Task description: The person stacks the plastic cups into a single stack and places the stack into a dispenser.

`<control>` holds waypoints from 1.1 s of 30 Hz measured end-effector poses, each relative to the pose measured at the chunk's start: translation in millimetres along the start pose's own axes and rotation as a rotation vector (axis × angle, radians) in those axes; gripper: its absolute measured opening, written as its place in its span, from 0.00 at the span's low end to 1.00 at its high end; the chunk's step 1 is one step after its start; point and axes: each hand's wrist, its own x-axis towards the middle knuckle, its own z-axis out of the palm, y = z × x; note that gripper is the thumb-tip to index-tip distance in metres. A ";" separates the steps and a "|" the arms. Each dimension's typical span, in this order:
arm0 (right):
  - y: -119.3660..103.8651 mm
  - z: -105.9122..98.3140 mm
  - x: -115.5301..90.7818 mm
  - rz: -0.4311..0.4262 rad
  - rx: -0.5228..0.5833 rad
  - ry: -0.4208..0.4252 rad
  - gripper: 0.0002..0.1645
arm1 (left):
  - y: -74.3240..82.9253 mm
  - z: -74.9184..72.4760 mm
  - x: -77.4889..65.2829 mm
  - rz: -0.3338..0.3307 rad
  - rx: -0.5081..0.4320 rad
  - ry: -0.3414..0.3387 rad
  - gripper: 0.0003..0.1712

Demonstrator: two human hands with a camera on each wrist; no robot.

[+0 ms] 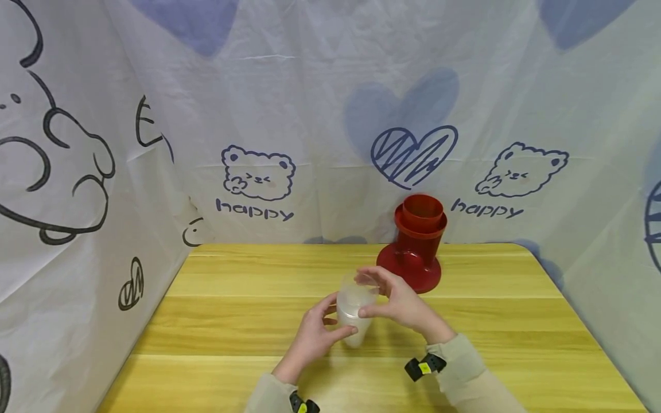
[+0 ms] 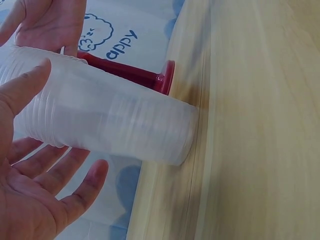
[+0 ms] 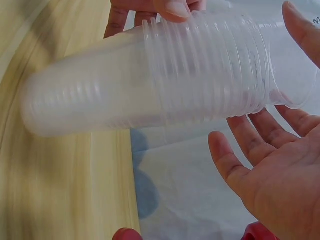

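A stack of clear plastic cups point(image 1: 354, 338) stands over the table between both hands, rims up, with its closed end close to the wood. My left hand point(image 1: 312, 337) grips the stack from the left side, thumb across the near side and fingers behind. At the rim end, my right hand point(image 1: 401, 299) curves its thumb and fingers around the top cup point(image 3: 295, 75). That cup sits slightly out of the rest, its rim apart from the ridged rims point(image 3: 210, 65) below. Part of the right thumb's contact is hard to make out.
Beyond the right hand, near the table's back edge, stands a red plastic stand point(image 1: 419, 244) with a round base and a tube-like top. The light wooden table point(image 1: 232, 321) meets a white printed cloth point(image 1: 320, 115) hanging behind and at the sides.
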 end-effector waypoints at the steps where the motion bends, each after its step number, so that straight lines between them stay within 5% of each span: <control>1: -0.3 0.3 -0.6 0.001 -0.002 -0.005 0.41 | 0.4 -0.2 -0.2 -0.008 0.000 0.001 0.40; 33: 15.2 10.0 -6.3 0.050 -0.003 0.022 0.41 | -0.7 -0.7 -0.2 -0.020 -0.002 -0.010 0.40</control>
